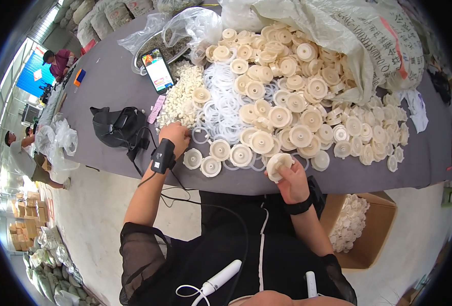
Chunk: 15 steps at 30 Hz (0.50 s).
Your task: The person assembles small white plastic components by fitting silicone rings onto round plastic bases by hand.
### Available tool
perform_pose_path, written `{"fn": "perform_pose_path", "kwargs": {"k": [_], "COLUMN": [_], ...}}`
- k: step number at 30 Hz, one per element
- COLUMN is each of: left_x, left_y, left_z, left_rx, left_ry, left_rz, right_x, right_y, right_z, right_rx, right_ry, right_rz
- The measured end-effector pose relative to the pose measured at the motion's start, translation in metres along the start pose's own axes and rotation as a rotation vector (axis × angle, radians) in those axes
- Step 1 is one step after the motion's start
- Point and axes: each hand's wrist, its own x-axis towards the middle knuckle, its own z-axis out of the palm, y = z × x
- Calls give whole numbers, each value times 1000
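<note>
My right hand [294, 182] grips a round cream plastic disc [274, 166] with a raised centre, just above the table's near edge. The thumb lies across its face. My left hand [175, 136] reaches the near end of a heap of small cream plastic pieces [185, 84]. Its fingers are curled together, and whatever they pinch is hidden. Between the hands, several loose discs [241, 155] lie face up near the edge. White translucent rings [221, 99] form a pile beside the small pieces. A large heap of cream discs [287, 66] spreads right of the rings.
A lit phone [157, 70] leans behind the small pieces. Left of my left hand sits a black bag [118, 127] with cables. A woven sack [358, 46] overhangs the disc heap. Below the table at right, a cardboard box [381, 224] holds many pieces. Other people are at far left.
</note>
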Motion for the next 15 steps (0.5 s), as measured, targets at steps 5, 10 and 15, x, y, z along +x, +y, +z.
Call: {"fn": "perform_pose_path", "kwargs": {"k": [5,10,15], "left_x": [-2,-35,-49], "left_y": [8,82,128], "left_z": [3,-31,-39], "left_rx": [117,-776,-1269], "left_ry": [181,174,-251], "left_rz": [3,91,304], "right_x": [-3,-10,0], "right_y": [1,0,-12], "right_z": [1,11,26], "right_rx": [-23,-627,-1088], "right_ry": [21,-45,-319], "right_rz": [-58,-354,-790]}}
